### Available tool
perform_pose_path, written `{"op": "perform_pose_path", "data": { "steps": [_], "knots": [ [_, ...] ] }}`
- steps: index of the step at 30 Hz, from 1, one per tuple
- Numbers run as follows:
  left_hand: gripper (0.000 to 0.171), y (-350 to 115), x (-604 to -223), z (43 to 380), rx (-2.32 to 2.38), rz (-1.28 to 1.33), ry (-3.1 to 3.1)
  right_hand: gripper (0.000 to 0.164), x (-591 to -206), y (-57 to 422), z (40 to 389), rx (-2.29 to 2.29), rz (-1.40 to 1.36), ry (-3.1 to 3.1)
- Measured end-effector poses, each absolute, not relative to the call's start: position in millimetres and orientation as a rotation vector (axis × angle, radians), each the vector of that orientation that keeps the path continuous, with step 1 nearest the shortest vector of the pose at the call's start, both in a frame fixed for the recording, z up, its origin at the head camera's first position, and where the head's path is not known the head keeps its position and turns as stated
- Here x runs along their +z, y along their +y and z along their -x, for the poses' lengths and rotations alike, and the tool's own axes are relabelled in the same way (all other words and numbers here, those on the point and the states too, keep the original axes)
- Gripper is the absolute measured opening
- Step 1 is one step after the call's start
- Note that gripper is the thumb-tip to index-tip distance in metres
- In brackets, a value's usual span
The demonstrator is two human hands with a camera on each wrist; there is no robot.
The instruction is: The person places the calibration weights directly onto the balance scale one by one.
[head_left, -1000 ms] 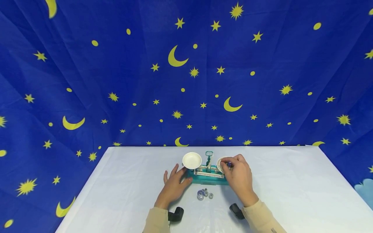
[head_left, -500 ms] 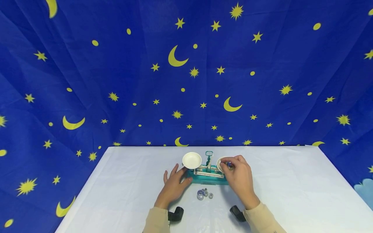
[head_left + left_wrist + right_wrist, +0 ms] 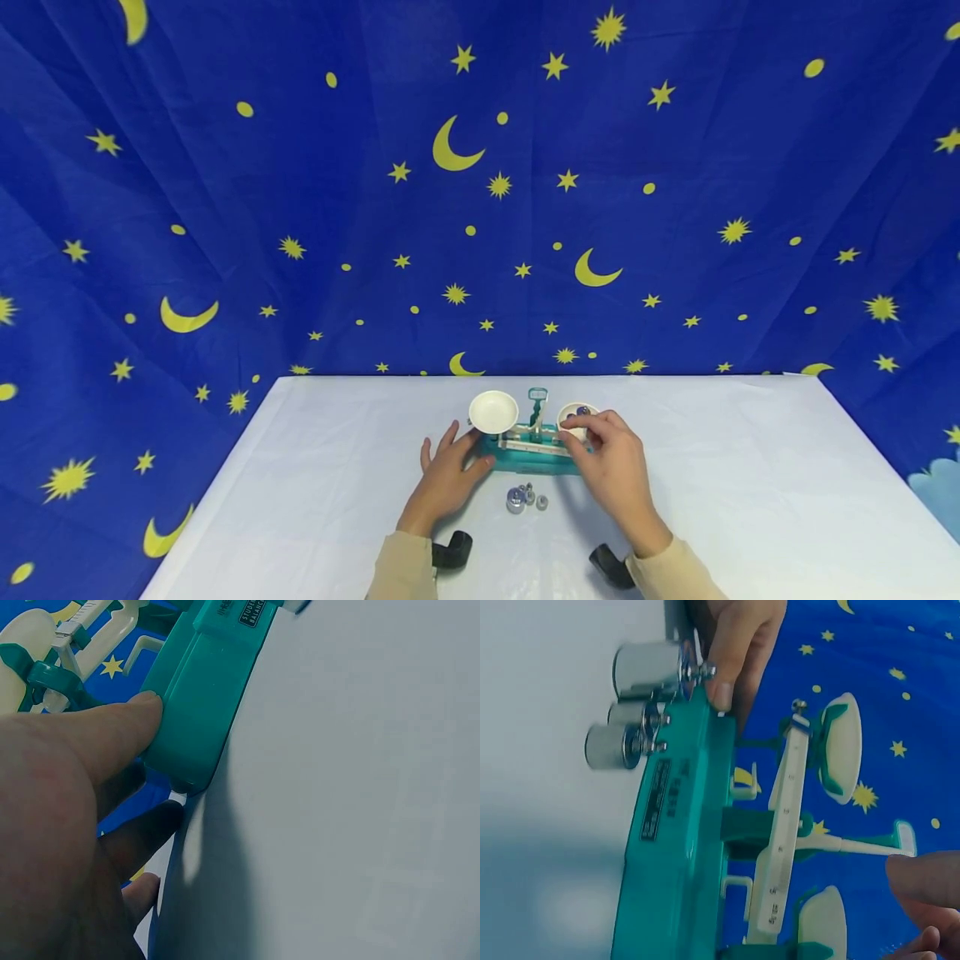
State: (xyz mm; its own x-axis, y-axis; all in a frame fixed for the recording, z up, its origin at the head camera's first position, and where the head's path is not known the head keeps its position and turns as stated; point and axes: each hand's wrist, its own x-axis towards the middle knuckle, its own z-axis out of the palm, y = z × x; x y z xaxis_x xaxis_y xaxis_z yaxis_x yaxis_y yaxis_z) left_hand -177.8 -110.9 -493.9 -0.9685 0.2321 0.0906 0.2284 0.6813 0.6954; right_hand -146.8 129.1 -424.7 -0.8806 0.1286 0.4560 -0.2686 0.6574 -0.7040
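the right hand [image 3: 611, 467] has its thumb and forefinger curved toward each other at the near edge of the right pan [image 3: 560, 419]; whether they pinch anything small i cannot tell, since the tips are tiny from the head and the right wrist view catches only part of them. the left hand [image 3: 446, 479] has its fingers spread, the thumb touching the green base at its left end, as if to steady it. between the hands stands the balance [image 3: 532, 461], upright on the desk [image 3: 360, 450], its name plate facing the person. the step in hand looks to be handling small weights at the right pan; the next move would seem to call for a light touch that doesn't knock the pan, with the base held firm. in the right pan sit dark, shiny pieces [image 3: 583, 411], probably weights, partly behind the fingers. the left pan [image 3: 493, 412] shows its white inside, with nothing seen in it. just in front of the base, metal weights [image 3: 516, 501] of mixed sizes stand close together. a blue star-printed cloth [image 3: 375, 217] hangs behind.
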Motion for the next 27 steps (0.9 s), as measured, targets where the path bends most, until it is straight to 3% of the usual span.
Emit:
{"op": "perform_pose_path", "data": {
  "steps": [27],
  "knots": [
    [0.058, -111.8, -493.0, 176.2, 1.172, -0.407, 2.883, 0.013, -438.5, 111.7, 123.8, 1.342, 0.02, -2.465]
  ]
}}
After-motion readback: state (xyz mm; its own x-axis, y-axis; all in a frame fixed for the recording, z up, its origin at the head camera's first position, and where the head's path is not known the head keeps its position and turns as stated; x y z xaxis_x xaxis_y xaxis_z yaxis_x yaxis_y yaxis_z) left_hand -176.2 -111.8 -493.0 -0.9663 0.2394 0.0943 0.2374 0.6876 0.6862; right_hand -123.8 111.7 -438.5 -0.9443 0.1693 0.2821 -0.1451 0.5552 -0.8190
